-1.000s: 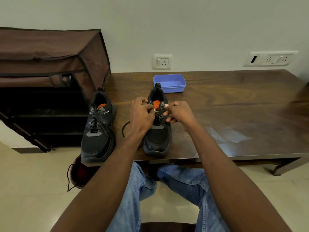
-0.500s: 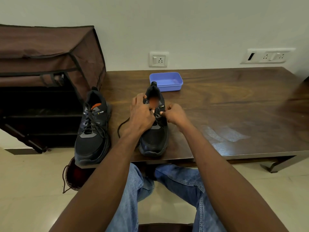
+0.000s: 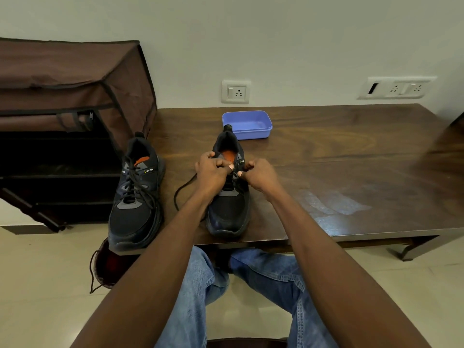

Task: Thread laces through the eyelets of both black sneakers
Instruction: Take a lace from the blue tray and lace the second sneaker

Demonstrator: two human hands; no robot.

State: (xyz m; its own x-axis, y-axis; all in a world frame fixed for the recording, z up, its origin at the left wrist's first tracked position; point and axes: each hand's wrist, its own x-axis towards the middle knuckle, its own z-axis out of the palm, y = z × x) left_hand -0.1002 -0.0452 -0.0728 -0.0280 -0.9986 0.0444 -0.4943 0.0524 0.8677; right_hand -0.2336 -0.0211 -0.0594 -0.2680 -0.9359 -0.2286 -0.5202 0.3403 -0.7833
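Two black sneakers on a dark wooden surface: laced sneaker at left, right sneaker under both hands. Left hand and right hand pinching its lace near the upper eyelets. Blue tray just beyond.

- Pale wall behind; white socket plate and longer switch panel mounted low.
- Dark wooden tabletop, glossy, reflected light.
- Brown fabric shoe rack stood left, shelves dark.
- Floor cream tile.
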